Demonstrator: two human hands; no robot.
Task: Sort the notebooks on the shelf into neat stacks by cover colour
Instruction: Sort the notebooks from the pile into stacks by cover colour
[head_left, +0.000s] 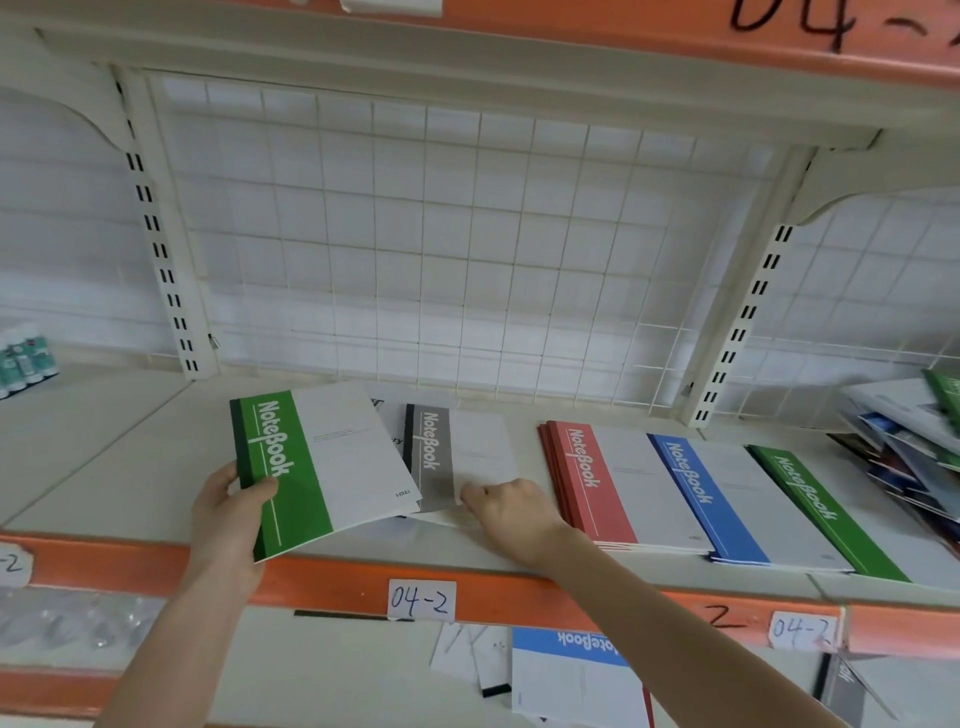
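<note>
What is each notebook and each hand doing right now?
left hand: grips the held green notebook.
held green notebook: tilted, covering the grey notebook's left edge.
right hand: pinches the grey notebook's near edge.
grey notebook: lying on the shelf.
red stack: flat, neat.
blue notebook: flat, right of the red stack.
far green notebook: flat, right of the blue notebook.

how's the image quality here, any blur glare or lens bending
Head view: light soft and even, no glare; wide-angle bending tilts the slotted uprights and bows the orange shelf edge; the green notebook in the left hand is sharp, the right hand on the grey notebook slightly smeared, the bottles far left soft.
</note>
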